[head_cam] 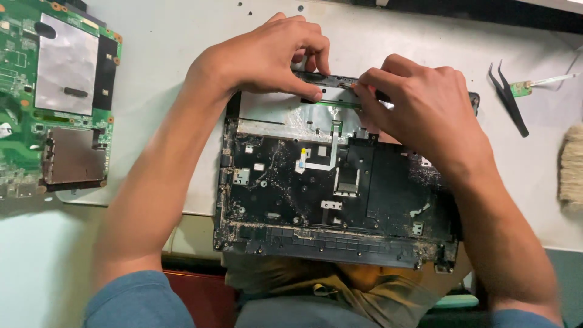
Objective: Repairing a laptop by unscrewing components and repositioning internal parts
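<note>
Head view. A dusty black laptop shell (340,194), inner side up, lies on a pale mat (158,121), its near edge overhanging the person's lap. Both hands work at the shell's far edge. Left hand (267,54): fingers curled, thumb and fingertips pinching a narrow black strip (331,81) that runs along that far edge. Right hand (425,106): fingers bent, thumb and forefinger nipping the same strip just right of the left hand; the two hands are nearly touching. A silver foil patch (273,115) sits just near of the strip, and a white flat cable (322,159) runs across the shell's middle. Far left on the mat: a green circuit board (54,97). Right of the shell, well apart: black tweezers (509,97), a small green board (522,88) just beside them, and a brush (572,167) at the right edge.
</note>
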